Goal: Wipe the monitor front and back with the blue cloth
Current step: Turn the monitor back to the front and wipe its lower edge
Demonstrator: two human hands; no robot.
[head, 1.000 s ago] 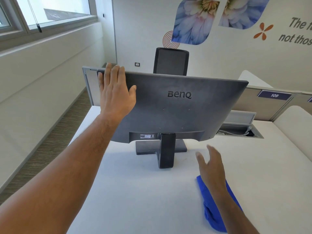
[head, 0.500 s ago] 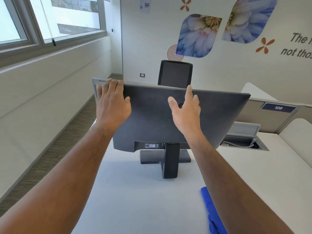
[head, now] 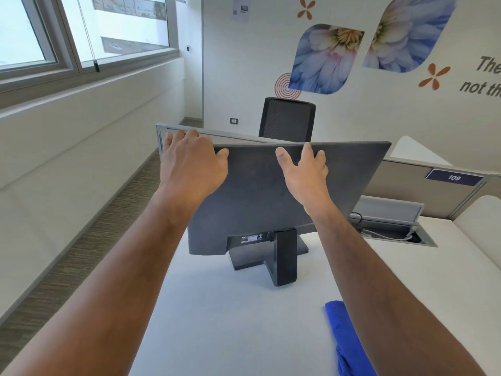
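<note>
Two hands on the monitor (head: pixel 271 191), back panel toward the camera, standing on its stand (head: pixel 282 256) at mid-bench. Left hand (head: pixel 192 164): fingers curled over the top edge at the left corner, thumb on the back panel, so it grips the edge. Right hand (head: pixel 305 172): fingers reach up to the top edge near the middle, thumb spread on the panel; whether the fingertips hook over the edge or only touch it, cannot tell.

Change from half a second ago: right hand has gone up from the middle of the panel to the top edge; left hand's fingers have curled further over the corner. One second ago the right hand hovered above the blue cloth (head: pixel 344 337); cloth now lies untouched on the bench (head: pixel 217 321), near right, well apart from the stand.

Hidden: screen side faces away; logo covered by the right hand; label under the panel too small to read. Cloth is partly behind the right forearm and cut off by the bottom edge.

Room: bare bench surface between stand and camera. Left bench edge drops to carpet. Open cable tray (head: pixel 393 229) sits behind the monitor's right side. Partition (head: pixel 423 183) and office chair (head: pixel 287 118) stand beyond.
</note>
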